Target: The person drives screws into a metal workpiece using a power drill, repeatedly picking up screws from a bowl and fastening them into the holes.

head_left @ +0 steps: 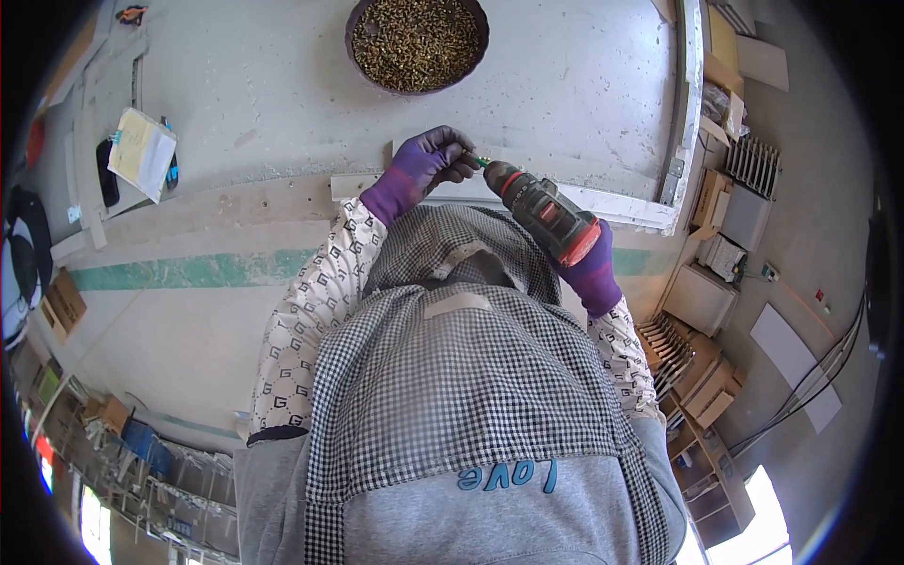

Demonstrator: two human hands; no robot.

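Note:
My right hand [595, 273], in a purple glove with dark palm, is wrapped round the grip of a black and red cordless drill [551, 215]. The drill body hides most of its fingers. A green piece [482, 161] sits at the tip of the drill, which points left toward my left hand. My left hand [428, 171], gloved alike, has its fingers closed in a pinch right by that tip. What it pinches is too small to make out. Beyond both hands stands a dark round bowl [419, 91] heaped with small brass-coloured metal parts [414, 42].
A pale work table [282, 122] lies under the hands, with a raised metal frame [686, 113] on its right side. Papers [143, 155] and a dark phone-like object [107, 173] lie at the left. Cardboard boxes [711, 381] and a ribbed radiator-like rack [753, 168] stand on the right.

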